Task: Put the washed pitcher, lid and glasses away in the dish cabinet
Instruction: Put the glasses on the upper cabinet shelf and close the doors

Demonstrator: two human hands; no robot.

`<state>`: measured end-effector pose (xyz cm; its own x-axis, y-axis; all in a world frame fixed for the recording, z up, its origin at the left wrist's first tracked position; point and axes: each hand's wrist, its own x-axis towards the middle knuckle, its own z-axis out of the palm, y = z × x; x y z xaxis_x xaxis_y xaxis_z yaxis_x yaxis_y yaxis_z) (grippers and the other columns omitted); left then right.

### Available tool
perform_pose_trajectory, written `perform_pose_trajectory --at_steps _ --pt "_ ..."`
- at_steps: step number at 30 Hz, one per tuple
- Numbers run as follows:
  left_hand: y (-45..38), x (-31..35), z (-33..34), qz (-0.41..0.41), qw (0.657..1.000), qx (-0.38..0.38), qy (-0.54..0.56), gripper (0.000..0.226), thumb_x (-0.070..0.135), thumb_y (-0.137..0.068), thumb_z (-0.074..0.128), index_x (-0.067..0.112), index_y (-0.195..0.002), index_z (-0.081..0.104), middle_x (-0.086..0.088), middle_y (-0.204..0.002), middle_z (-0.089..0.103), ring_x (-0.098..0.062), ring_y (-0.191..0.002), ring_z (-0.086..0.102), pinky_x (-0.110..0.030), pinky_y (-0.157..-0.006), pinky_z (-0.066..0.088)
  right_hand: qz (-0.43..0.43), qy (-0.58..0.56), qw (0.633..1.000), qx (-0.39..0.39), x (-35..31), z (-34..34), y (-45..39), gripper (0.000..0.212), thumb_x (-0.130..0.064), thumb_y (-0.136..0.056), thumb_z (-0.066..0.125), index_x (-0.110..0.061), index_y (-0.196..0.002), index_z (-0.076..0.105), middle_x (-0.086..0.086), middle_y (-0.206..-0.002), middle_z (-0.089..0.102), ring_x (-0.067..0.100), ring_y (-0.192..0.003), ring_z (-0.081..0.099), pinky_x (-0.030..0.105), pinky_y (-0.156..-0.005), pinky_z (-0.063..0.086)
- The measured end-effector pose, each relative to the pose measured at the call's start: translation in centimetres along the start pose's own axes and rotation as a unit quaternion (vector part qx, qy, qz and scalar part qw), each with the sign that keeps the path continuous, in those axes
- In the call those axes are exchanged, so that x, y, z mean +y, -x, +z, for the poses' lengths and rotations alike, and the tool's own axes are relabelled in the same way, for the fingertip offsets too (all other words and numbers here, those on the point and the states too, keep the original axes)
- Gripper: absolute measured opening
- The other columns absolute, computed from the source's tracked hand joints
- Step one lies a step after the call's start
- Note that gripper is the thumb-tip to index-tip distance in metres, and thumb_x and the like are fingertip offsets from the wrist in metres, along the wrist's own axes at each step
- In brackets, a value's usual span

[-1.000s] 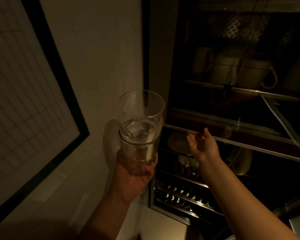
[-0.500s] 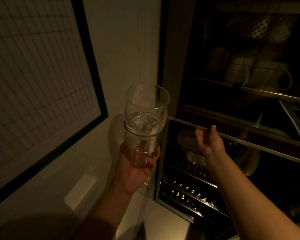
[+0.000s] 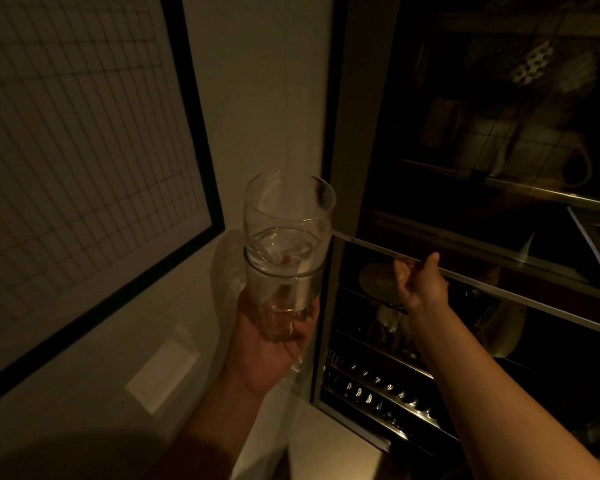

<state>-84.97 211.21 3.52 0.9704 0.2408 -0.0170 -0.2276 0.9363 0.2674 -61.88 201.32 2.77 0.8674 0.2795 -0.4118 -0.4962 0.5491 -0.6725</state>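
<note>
Two clear glasses (image 3: pixel 286 251) are stacked one inside the other, upright, left of the dish cabinet (image 3: pixel 347 133). My left hand (image 3: pixel 271 351) holds the lower glass from below. My right hand (image 3: pixel 421 284) grips the bottom edge of the cabinet's lift-up glass door (image 3: pixel 499 282), which is raised partway. Behind the door, dim shelves hold pale mugs (image 3: pixel 520 147) and a patterned dish. No pitcher or lid is in view.
A black-framed grid panel (image 3: pixel 84 140) hangs on the pale wall at the left. Below the raised door, a wire rack (image 3: pixel 378 393) holds a round plate (image 3: pixel 378 278) and other dishes. A pale counter edge shows at the bottom. The room is dark.
My right hand has closed on the door's bottom edge and lifted it slightly. The stacked glasses have stayed in my left hand while my view shifted left.
</note>
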Motion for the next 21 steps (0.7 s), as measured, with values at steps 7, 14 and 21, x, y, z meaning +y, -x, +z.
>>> perform_pose_trajectory --at_steps 7,14,21 --pt "1.1 0.6 -0.4 0.009 1.000 0.010 0.003 0.065 0.023 -0.048 0.091 0.002 -0.105 0.069 -0.015 -0.106 0.064 -0.030 -0.088 0.067 -0.026 -0.050 0.053 -0.008 0.013 1.000 0.017 0.1 0.3 0.3 0.057 -0.046 -0.096 0.042 -0.008 -0.137 0.039 0.015 -0.130 0.054 0.021 -0.113 0.058 0.026 -0.097 0.046" --pt "1.6 1.3 -1.0 0.016 0.999 0.005 0.031 0.066 0.022 -0.052 0.090 0.002 -0.110 0.065 -0.018 -0.108 0.063 -0.032 -0.089 0.066 -0.029 -0.050 0.054 -0.039 0.002 0.999 0.038 1.0 0.7 1.7 0.061 -0.052 -0.094 0.039 -0.014 -0.142 0.031 0.009 -0.132 0.048 0.023 -0.119 0.054 0.031 -0.098 0.047" --pt "2.9 1.5 -1.7 0.027 0.999 0.020 0.032 0.077 0.021 -0.045 0.092 0.006 -0.113 0.060 -0.016 -0.106 0.063 -0.030 -0.087 0.067 -0.027 -0.047 0.053 -0.088 0.017 0.994 0.057 3.2 -1.5 5.0 0.060 -0.052 -0.096 0.034 -0.009 -0.138 0.038 0.009 -0.139 0.042 0.024 -0.125 0.046 0.031 -0.091 0.046"
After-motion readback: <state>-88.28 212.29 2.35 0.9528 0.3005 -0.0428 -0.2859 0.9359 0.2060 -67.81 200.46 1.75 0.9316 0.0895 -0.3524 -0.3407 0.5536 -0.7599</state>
